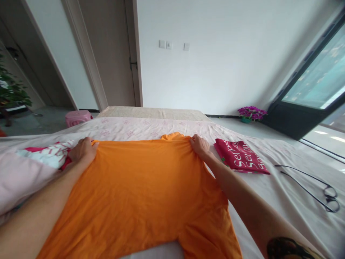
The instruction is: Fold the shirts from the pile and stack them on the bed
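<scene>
Left grip and right grip clench the orange T-shirt; beyond the right lies a folded red cloth.

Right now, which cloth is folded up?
The red cloth with white letters, near the glasses: it's a flat packet; the orange shirt is spread, the left pile rumpled.
</scene>
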Available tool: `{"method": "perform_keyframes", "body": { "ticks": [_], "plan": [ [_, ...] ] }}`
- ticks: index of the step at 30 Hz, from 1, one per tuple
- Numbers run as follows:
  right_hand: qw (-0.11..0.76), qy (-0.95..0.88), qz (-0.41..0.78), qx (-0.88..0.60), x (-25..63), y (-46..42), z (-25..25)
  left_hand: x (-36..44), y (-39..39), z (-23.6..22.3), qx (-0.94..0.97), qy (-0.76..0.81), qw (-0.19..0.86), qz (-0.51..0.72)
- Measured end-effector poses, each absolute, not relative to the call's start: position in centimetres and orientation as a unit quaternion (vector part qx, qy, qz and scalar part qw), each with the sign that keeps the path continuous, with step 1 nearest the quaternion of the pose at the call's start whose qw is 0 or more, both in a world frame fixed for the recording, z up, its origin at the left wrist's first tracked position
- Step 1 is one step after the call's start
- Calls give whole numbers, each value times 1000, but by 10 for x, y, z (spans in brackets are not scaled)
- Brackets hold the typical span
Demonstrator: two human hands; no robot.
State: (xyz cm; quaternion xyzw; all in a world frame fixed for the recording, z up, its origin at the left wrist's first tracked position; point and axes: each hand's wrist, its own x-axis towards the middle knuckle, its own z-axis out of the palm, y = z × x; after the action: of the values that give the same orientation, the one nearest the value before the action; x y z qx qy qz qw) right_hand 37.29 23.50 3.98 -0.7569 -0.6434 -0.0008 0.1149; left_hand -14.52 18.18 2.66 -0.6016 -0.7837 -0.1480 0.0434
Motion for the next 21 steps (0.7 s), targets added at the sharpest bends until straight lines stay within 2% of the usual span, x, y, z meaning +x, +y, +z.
{"method": "perform_keyframes", "body": {
  "ticks": [5, 10, 15, 21],
  "plan": [
    [81, -640, 1, -764, 376, 236, 37, -130, 172, 34, -544, -826, 69, -130],
    [108, -700, -61, -703, 358, 223, 55, -84, 164, 47, -618, -760, 118, -161],
    [119, -782, -4, -612, 304, 212, 66, -10, 177, 35, -745, -642, 59, -170],
    [150, -652, 36, -743, 296, 246, 60, 15, 175, 10, -775, -609, 28, -166]
  ]
}}
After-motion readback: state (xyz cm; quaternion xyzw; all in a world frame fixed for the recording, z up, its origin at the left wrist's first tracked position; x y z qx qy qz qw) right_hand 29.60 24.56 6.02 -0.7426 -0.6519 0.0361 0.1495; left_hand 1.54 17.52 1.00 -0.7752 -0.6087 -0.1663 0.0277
